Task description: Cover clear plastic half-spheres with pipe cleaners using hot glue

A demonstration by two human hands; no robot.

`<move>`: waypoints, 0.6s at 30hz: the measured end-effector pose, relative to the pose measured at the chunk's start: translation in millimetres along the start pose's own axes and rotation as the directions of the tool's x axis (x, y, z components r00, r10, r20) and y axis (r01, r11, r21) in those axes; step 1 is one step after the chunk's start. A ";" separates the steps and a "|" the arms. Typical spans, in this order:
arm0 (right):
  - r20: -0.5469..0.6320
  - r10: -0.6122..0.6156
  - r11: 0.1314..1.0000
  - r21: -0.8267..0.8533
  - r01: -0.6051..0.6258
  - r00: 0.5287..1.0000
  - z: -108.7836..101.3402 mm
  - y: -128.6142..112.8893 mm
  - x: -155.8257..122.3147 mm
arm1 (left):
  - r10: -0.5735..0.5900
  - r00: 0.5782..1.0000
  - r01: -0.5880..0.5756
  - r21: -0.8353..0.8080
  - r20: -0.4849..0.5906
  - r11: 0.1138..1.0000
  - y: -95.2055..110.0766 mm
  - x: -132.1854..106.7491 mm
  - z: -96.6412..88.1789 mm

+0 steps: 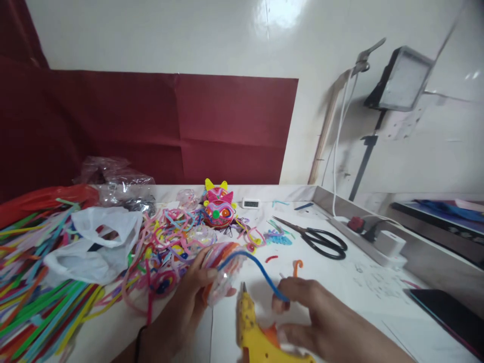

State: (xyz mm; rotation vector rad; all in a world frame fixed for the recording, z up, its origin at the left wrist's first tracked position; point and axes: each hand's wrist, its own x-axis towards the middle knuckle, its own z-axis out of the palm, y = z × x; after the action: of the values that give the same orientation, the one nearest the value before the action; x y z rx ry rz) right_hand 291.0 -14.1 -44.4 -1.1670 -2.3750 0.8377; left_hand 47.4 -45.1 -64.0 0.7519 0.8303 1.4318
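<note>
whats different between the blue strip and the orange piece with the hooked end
The blue strip looks longer; the orange piece shows only a short length. The blue strip arches between the striped ball and the right hand, while the orange piece lies on the table. The blue strip curves broadly; the orange piece bends into a tight hook. Both are slender.

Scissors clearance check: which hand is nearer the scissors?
Right. The right hand is on the near side of the scissors, not touching; the left hand, holding a striped piece, is farther off to their left.
</note>
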 end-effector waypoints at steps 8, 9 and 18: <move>0.100 -0.193 0.910 -0.354 0.216 0.976 25.6 -6.2 -3.8 | 0.016 0.991 -0.027 -0.088 -0.132 0.996 4.8 4.3 3.0; 0.115 -0.197 0.889 -0.397 0.227 0.974 29.4 -2.8 -1.8 | 0.012 0.991 -0.024 -0.095 -0.130 0.995 5.5 4.1 4.1; 0.176 -0.351 0.624 -0.689 0.370 0.920 61.6 14.4 11.4 | 0.017 0.989 -0.033 -0.110 -0.145 0.993 2.1 4.9 1.9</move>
State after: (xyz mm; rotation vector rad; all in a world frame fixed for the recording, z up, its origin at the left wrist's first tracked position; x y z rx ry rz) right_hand 258.8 -19.5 -99.7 -0.8219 -2.9083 -0.2669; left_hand 47.7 -40.1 -61.4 0.5812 0.8455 1.5558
